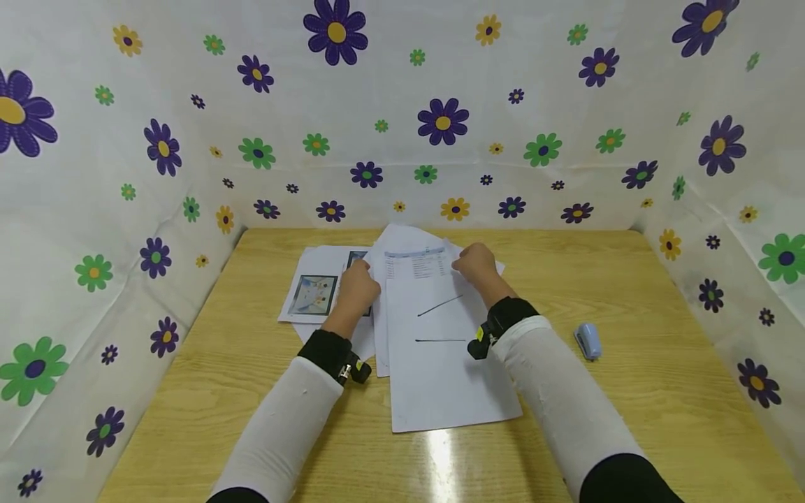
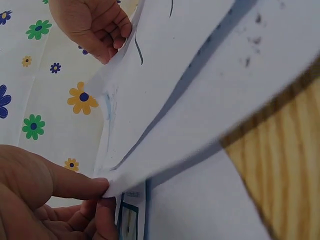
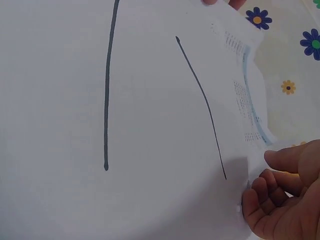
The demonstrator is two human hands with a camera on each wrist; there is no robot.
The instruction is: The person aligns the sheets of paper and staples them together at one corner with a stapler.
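Several white paper sheets [image 1: 440,384] lie overlapping in a loose stack at the middle of the table. Two dark pen lines cross the top sheet, and a printed table with a blue header [image 1: 415,263] shows near its far end. My left hand [image 1: 357,290] pinches the sheets at their far left corner; in the left wrist view, thumb and fingers [image 2: 102,189] close on the paper, which bends upward. At the far right corner, my right hand [image 1: 479,269] pinches the paper between thumb and curled fingers [image 3: 257,205].
Left of the stack lie printed pages with framed pictures [image 1: 312,295], partly under the left hand. A small light-blue stapler [image 1: 588,341] stands on the wooden table [image 1: 629,419] at right. A flower-patterned cloth [image 1: 377,91] encloses the back and sides.
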